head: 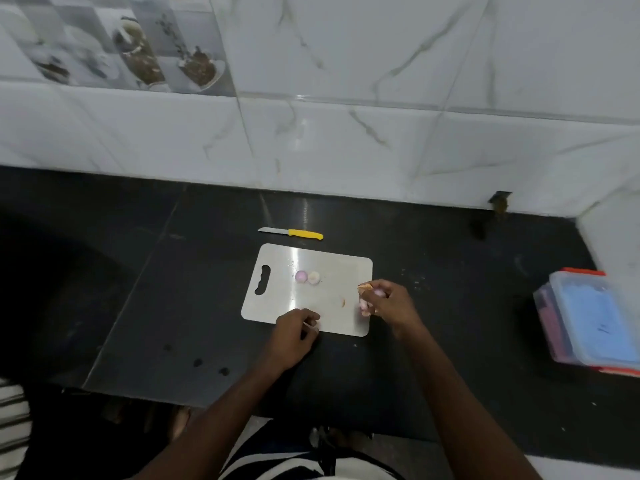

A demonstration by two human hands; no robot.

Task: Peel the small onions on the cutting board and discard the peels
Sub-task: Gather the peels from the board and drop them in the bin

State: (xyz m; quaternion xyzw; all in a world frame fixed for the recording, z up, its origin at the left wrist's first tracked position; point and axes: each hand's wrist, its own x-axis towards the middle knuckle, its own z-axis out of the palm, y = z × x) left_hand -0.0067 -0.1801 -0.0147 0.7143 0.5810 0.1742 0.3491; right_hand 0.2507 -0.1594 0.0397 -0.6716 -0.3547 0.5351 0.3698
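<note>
Forearms reach in from the near edge — peeling looks partly done.

The left hand rests at the front edge of the cutting board, its fingers curled narrow around something pale and too small to name. The right hand sits at the board's right edge, fingers closed on a pinkish onion and a scrap of brown peel — so this one seems mid-peel, the peel not yet discarded. Two peeled onions lie touching near the board's middle, roundish, with no clear long axis. One peel flake is left on the board. Behind it on the counter, the knife lies left-right, blade pointing left.
</note>
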